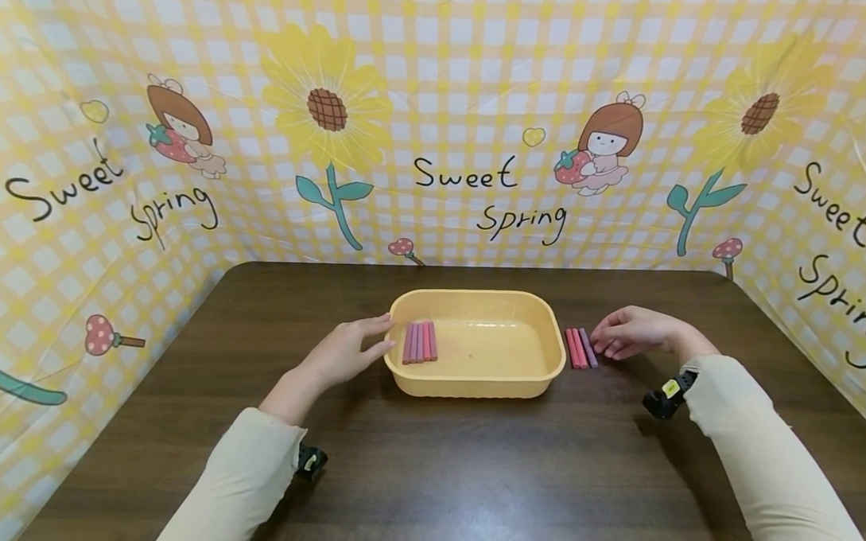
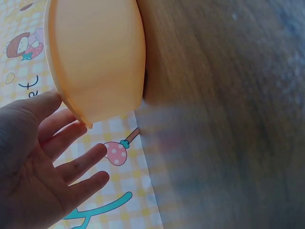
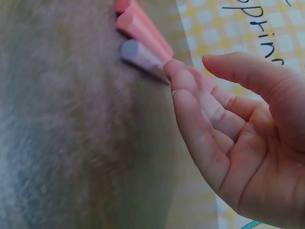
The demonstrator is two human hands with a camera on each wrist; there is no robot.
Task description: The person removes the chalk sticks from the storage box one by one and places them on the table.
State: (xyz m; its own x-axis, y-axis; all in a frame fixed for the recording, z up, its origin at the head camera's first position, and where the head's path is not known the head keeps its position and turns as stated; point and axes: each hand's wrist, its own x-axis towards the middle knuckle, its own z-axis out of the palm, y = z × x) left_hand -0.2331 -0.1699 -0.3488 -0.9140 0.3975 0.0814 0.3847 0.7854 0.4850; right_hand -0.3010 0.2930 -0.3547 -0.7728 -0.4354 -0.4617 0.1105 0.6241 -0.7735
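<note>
A yellow plastic basin (image 1: 480,387) stands on the table, with several pink and purple chalk-like sticks (image 1: 419,343) side by side at its left end. My left hand (image 1: 343,352) touches the basin's left rim, its thumb and fingertips against the edge and the other fingers loosely spread. Right of the basin lie two pink sticks (image 3: 138,26) and one purple stick (image 3: 143,57), parallel and close together. My right hand (image 1: 637,333) is beside the purple stick, fingers loosely bent and thumb apart; whether the fingertips touch the stick, I cannot tell. No stick is in its grasp.
The dark wooden table (image 1: 454,477) reaches back to a yellow checked cloth (image 1: 427,103) printed with flowers and lettering, which hangs behind and at both sides. A small black camera sits at each wrist.
</note>
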